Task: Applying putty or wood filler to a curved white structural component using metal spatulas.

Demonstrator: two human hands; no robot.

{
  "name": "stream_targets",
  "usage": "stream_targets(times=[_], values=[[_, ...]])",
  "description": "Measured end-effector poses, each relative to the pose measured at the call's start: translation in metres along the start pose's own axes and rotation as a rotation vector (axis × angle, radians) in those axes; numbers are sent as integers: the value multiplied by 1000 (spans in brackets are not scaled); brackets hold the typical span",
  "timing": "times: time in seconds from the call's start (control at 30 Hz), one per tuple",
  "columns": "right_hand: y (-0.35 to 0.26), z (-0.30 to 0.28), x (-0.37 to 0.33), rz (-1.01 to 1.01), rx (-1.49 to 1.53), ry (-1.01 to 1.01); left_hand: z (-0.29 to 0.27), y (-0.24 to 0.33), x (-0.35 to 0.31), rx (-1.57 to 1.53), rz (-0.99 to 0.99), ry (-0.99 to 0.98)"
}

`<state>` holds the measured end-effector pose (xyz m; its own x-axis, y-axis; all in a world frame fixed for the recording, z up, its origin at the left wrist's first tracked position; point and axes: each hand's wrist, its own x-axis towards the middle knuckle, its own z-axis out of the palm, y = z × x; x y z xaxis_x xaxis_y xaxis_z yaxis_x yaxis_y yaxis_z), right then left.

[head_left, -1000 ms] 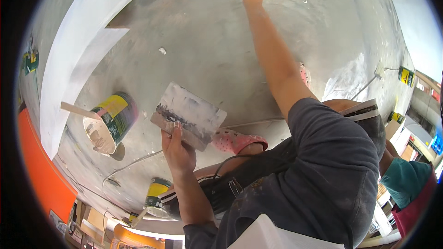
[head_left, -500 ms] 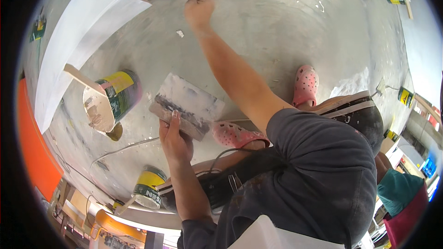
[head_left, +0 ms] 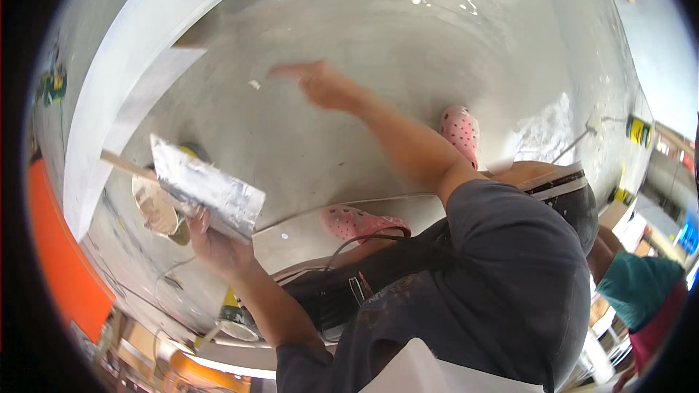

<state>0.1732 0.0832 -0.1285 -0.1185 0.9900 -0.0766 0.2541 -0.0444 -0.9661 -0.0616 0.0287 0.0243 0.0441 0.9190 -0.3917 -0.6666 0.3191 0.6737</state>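
Note:
My left hand (head_left: 218,244) is closed around the handle edge of a wide putty knife (head_left: 211,185). Its broad blade is smeared with white and grey compound and tilts up in front of an open bucket (head_left: 158,211) of beige compound, partly hiding it. A wooden stick (head_left: 127,165) leans out of that bucket. My right hand (head_left: 326,89) is stretched out over the grey floor, away from the knife. Motion blurs its fingers; one seems to point left, and I see nothing clear in it.
A second yellow-and-green bucket (head_left: 237,320) stands at lower left. White panels (head_left: 109,113) curve along the left and top. A cable (head_left: 346,202) crosses the floor by my pink clogs (head_left: 460,131). A white smear (head_left: 542,135) lies at right. Another person's teal sleeve (head_left: 641,287) shows at lower right.
My left hand has carried the putty knife left, in front of the bucket. My right hand has come down from the top of the view, nearer to me. The view has shifted somewhat.

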Motion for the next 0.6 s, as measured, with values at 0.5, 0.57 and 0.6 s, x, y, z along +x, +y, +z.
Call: stream_targets(times=[0.5, 0.57, 0.6], values=[[195, -362, 13, -45, -222, 1463, 30, -41, 5, 60, -196, 32], [185, -323, 20, 188, -45, 1361, 27, -36, 0, 81, -195, 76], [171, -291, 23, 264, -154, 1268, 24, -29, -4, 96, -181, 102]])
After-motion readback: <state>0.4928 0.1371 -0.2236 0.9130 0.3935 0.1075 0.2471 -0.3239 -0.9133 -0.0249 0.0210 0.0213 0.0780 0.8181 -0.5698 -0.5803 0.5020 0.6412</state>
